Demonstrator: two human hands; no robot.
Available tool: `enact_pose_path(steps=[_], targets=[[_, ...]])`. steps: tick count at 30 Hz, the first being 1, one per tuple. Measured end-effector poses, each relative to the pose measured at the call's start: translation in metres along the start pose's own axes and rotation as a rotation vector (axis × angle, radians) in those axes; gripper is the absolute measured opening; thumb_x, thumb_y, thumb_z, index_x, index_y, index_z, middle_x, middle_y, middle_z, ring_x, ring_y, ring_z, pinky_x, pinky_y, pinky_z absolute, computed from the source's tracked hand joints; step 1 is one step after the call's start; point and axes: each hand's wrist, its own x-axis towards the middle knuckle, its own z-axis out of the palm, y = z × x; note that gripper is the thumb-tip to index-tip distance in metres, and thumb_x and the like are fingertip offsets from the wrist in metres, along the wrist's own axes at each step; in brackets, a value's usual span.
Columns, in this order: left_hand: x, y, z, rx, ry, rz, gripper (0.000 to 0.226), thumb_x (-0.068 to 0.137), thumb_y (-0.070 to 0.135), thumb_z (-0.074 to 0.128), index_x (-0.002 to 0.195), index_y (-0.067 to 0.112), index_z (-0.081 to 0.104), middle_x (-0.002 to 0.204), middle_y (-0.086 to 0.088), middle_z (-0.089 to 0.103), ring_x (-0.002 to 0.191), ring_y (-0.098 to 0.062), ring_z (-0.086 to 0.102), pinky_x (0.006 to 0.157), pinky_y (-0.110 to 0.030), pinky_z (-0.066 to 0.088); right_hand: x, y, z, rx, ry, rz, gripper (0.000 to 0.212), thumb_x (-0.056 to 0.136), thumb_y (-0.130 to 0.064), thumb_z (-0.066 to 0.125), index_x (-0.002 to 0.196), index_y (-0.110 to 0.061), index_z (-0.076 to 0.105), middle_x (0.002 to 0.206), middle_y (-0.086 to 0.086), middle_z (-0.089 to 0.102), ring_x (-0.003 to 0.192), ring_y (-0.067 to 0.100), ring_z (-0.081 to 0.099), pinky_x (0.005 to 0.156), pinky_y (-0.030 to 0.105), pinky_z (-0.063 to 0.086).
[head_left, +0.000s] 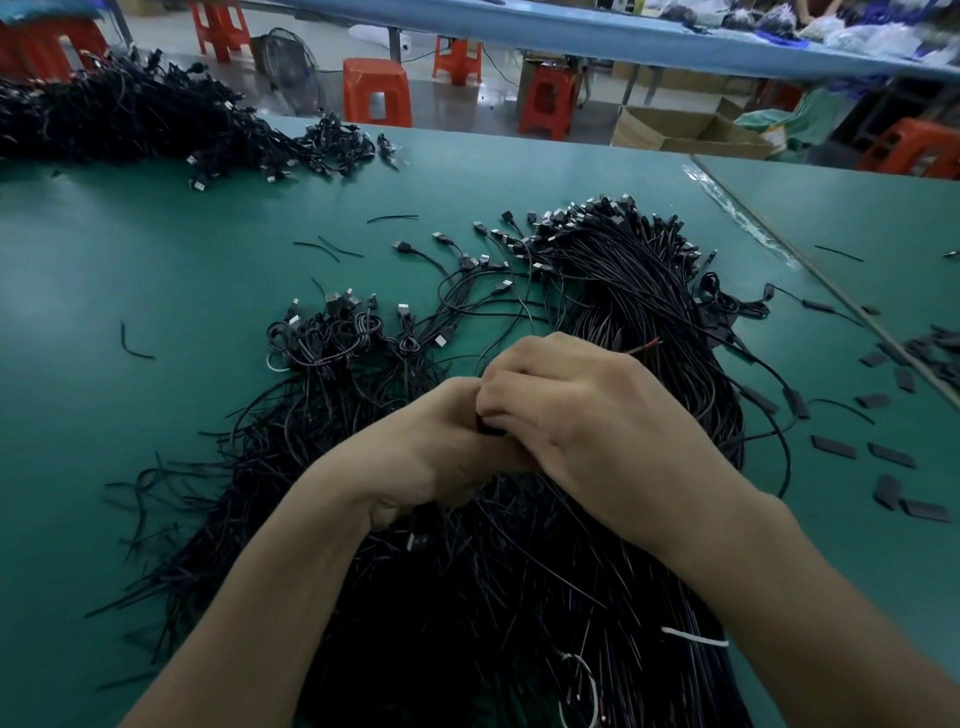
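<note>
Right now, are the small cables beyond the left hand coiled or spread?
Coiled: the small cables lie wound in tight loops on the table.

Matt black plastic-sheathed cables (649, 322); smooth matt green table (156, 270).

Orange plastic stools (377, 73) stand on grey floor (462, 111) beyond the green table (130, 249)
</note>
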Motion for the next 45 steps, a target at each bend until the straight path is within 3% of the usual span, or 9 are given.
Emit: enact_pose_path(steps=[8, 11, 14, 18, 20, 23, 30, 38, 45], targets=[[0.007, 0.000, 0.002, -0.015, -0.021, -0.024, 0.044, 0.095, -0.014, 0.046, 0.064, 0.017, 0.049, 0.041, 0.015, 0.048, 0.038, 0.004, 0.046, 0.040, -0.007, 0.035, -0.001, 0.007, 0.002, 0.001, 0.024, -0.005, 0.011, 0.087, -0.001, 0.069, 0.094, -0.008, 0.071, 0.095, 0.006, 0.062, 0.079, 0.026, 0.060, 0.064, 0.044, 0.054], [0.007, -0.002, 0.002, -0.094, -0.040, 0.008, 0.054, 0.094, -0.009, 0.049, 0.053, 0.025, 0.057, 0.044, 0.014, 0.048, 0.038, 0.003, 0.046, 0.041, -0.006, 0.034, -0.001, 0.010, 0.002, 0.005, 0.071, -0.007, 0.011, 0.086, 0.001, 0.069, 0.093, -0.007, 0.072, 0.092, 0.007, 0.065, 0.085, 0.028, 0.061, 0.068, 0.046, 0.054], [0.008, -0.004, 0.000, -0.193, -0.040, 0.006, 0.038, 0.080, 0.006, 0.051, 0.050, 0.027, 0.059, 0.047, 0.013, 0.045, 0.039, 0.001, 0.040, 0.039, -0.010, 0.032, 0.000, 0.012, 0.001, -0.023, 0.108, -0.040, 0.016, 0.083, 0.005, 0.066, 0.090, -0.008, 0.070, 0.088, 0.004, 0.066, 0.087, 0.029, 0.059, 0.070, 0.045, 0.053], [0.008, -0.005, -0.004, -0.543, -0.128, -0.095, 0.015, 0.065, 0.007, 0.053, 0.070, 0.021, 0.054, 0.059, 0.003, 0.038, 0.046, -0.010, 0.029, 0.040, -0.018, 0.023, -0.001, 0.016, -0.001, -0.075, 0.210, -0.086, 0.017, 0.085, 0.005, 0.065, 0.092, -0.010, 0.070, 0.083, 0.001, 0.065, 0.083, 0.027, 0.058, 0.070, 0.042, 0.051], [0.006, -0.003, -0.008, -0.718, -0.205, -0.079, 0.026, 0.061, 0.014, 0.054, 0.087, 0.015, 0.049, 0.067, 0.001, 0.043, 0.052, -0.010, 0.033, 0.042, -0.019, 0.026, -0.002, 0.016, 0.001, -0.088, 0.297, -0.118, 0.020, 0.083, 0.007, 0.068, 0.094, -0.010, 0.071, 0.085, 0.000, 0.066, 0.082, 0.025, 0.059, 0.070, 0.040, 0.052], [0.003, 0.000, -0.009, -0.810, -0.249, -0.023, 0.026, 0.076, 0.024, 0.054, 0.097, 0.013, 0.045, 0.074, 0.000, 0.046, 0.058, -0.010, 0.035, 0.045, -0.019, 0.026, -0.002, 0.018, 0.003, -0.092, 0.395, -0.168, 0.018, 0.084, 0.008, 0.067, 0.093, -0.007, 0.071, 0.087, 0.002, 0.068, 0.082, 0.025, 0.061, 0.071, 0.037, 0.052], [0.003, 0.004, -0.004, -0.828, -0.180, 0.088, 0.014, 0.093, 0.017, 0.054, 0.092, 0.010, 0.066, 0.075, 0.000, 0.052, 0.058, -0.006, 0.044, 0.045, -0.014, 0.039, -0.001, 0.022, 0.006, -0.048, 0.469, -0.117, 0.018, 0.082, 0.013, 0.065, 0.089, -0.004, 0.069, 0.087, 0.005, 0.066, 0.081, 0.025, 0.060, 0.071, 0.038, 0.051], [0.003, 0.011, 0.002, -0.905, -0.100, 0.112, 0.015, 0.095, 0.012, 0.045, 0.085, 0.009, 0.056, 0.068, 0.003, 0.045, 0.048, 0.000, 0.037, 0.037, -0.010, 0.028, 0.000, 0.018, 0.010, 0.089, 0.461, -0.055, 0.012, 0.086, 0.008, 0.062, 0.088, -0.004, 0.063, 0.088, 0.003, 0.062, 0.083, 0.019, 0.056, 0.075, 0.023, 0.045], [0.003, 0.017, 0.007, -0.819, 0.116, 0.048, 0.036, 0.099, 0.034, 0.047, 0.066, 0.018, 0.051, 0.056, 0.008, 0.033, 0.042, -0.002, 0.026, 0.034, -0.012, 0.021, 0.002, 0.015, 0.015, 0.075, 0.471, -0.089, 0.010, 0.093, 0.001, 0.054, 0.088, -0.002, 0.062, 0.090, 0.006, 0.061, 0.083, 0.025, 0.055, 0.072, 0.036, 0.048]])
